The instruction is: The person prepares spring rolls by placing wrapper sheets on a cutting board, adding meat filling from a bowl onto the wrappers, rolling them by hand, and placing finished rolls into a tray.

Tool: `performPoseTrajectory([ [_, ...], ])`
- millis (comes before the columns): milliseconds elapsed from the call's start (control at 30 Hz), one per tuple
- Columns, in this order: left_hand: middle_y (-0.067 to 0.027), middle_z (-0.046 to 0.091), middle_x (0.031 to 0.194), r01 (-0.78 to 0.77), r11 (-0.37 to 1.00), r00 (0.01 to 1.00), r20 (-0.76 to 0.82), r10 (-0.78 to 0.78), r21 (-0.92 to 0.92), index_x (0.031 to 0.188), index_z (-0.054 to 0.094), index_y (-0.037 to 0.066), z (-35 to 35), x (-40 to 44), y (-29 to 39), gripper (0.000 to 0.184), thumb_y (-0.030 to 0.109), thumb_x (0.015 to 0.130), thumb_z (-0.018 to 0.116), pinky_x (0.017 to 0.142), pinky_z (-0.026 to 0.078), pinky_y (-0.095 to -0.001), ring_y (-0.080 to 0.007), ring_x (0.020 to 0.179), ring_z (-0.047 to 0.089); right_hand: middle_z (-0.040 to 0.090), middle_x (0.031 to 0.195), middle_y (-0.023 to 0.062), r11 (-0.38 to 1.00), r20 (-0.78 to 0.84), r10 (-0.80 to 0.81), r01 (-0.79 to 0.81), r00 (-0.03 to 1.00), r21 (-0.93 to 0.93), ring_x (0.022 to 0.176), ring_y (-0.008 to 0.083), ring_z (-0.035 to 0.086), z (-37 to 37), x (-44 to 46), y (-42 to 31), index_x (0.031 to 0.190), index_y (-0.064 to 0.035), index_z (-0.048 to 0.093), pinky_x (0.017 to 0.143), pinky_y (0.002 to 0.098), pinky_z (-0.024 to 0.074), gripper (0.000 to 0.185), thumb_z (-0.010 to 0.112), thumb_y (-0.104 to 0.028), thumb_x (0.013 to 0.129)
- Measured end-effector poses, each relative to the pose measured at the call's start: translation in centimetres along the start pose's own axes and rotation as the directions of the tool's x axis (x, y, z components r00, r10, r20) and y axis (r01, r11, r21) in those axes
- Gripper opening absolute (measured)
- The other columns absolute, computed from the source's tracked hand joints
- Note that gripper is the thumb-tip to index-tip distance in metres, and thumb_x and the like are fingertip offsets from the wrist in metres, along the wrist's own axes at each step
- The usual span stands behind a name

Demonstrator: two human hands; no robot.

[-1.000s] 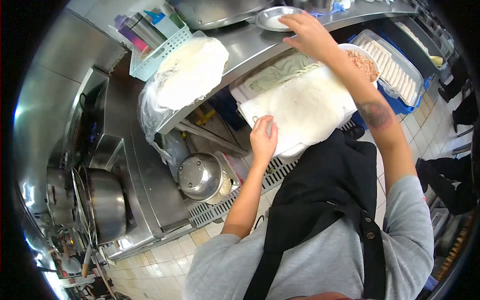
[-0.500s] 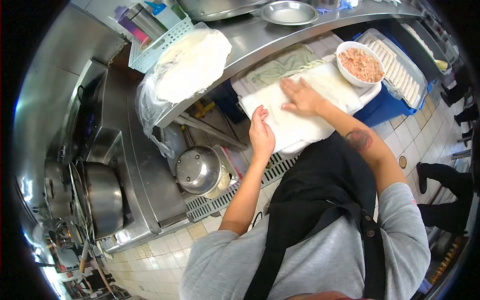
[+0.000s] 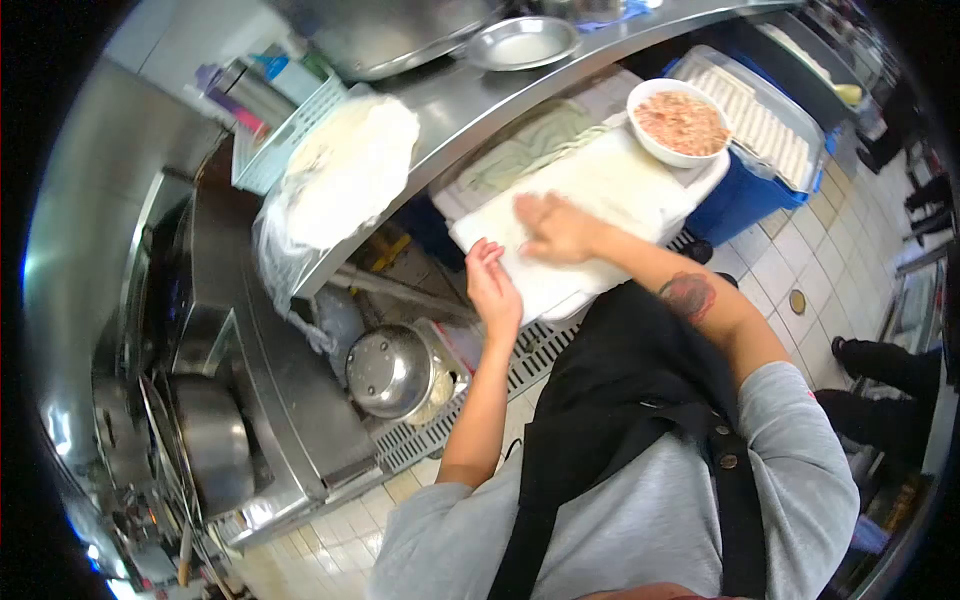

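A white board [image 3: 610,190], with what looks like a pale flat sheet on it, lies in front of me. My right hand [image 3: 555,229] is spread palm down over its left part, slightly blurred, holding nothing. At the board's left edge my left hand [image 3: 492,285] is open, fingers apart and pointing up the board. A white bowl [image 3: 680,122] of pinkish chopped filling stands at the board's far right corner. Behind the board lies a crumpled green cloth [image 3: 530,145].
On the steel counter [image 3: 440,130] are a stack of pale sheets [image 3: 355,170] in plastic, a basket [image 3: 290,130] of bottles and a metal dish [image 3: 522,44]. A tray of white rolls [image 3: 750,115] stands right; pots [image 3: 210,440] left. People's legs [image 3: 880,365] show at right.
My right hand has come down from near the metal dish onto the board and slid toward its left side. My left hand stays at the left edge. The whole view has shifted somewhat.
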State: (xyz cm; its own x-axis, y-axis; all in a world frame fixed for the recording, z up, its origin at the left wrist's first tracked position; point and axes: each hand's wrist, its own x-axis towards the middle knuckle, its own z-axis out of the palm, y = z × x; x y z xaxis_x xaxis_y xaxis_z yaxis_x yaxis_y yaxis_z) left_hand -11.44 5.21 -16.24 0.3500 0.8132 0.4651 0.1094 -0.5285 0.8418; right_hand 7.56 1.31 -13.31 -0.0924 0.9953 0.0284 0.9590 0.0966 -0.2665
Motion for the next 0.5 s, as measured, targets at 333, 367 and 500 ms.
performPoseTrajectory([
  [333,-0.0198,0.060,0.113,-0.021,1.000,1.000,0.021,0.020,0.022,0.125,0.049,-0.006,0.1,0.0,-0.2,0.029,-0.001,0.097,0.041,0.092,0.048,-0.0360,-0.0270,0.099,0.065,0.061,0.128,0.0193,0.938,-0.529,0.345,-0.311,0.775,0.156,0.110,0.0371,0.062,-9.5,-5.7,8.6,0.124,0.0006,0.058,0.096,0.0478,0.0491,0.063,0.076,-0.039,0.078],
  [367,-0.0197,0.060,0.113,-0.034,0.999,0.999,0.028,0.033,0.035,0.124,0.050,-0.007,0.0,-0.1,-0.4,0.029,-0.002,0.097,0.041,0.092,0.049,-0.0363,-0.0274,0.098,0.065,0.062,0.126,0.0181,0.888,-0.412,0.434,-0.457,0.801,0.049,0.111,0.0368,0.062,-11.3,-7.1,9.8,0.122,-0.0024,0.061,0.095,0.0484,0.0490,0.066,0.078,-0.044,0.074],
  [500,-0.0166,0.060,0.110,-0.098,0.994,0.995,0.018,0.097,0.054,0.120,0.055,-0.006,-0.3,0.0,-4.6,0.028,-0.002,0.095,0.044,0.090,0.049,-0.0353,-0.0258,0.099,0.061,0.065,0.120,0.0165,0.721,-0.127,0.633,-0.641,0.764,-0.264,0.109,0.0359,0.063,-14.2,-11.6,14.2,0.116,-0.0058,0.066,0.094,0.0482,0.0493,0.067,0.081,-0.049,0.067],
])
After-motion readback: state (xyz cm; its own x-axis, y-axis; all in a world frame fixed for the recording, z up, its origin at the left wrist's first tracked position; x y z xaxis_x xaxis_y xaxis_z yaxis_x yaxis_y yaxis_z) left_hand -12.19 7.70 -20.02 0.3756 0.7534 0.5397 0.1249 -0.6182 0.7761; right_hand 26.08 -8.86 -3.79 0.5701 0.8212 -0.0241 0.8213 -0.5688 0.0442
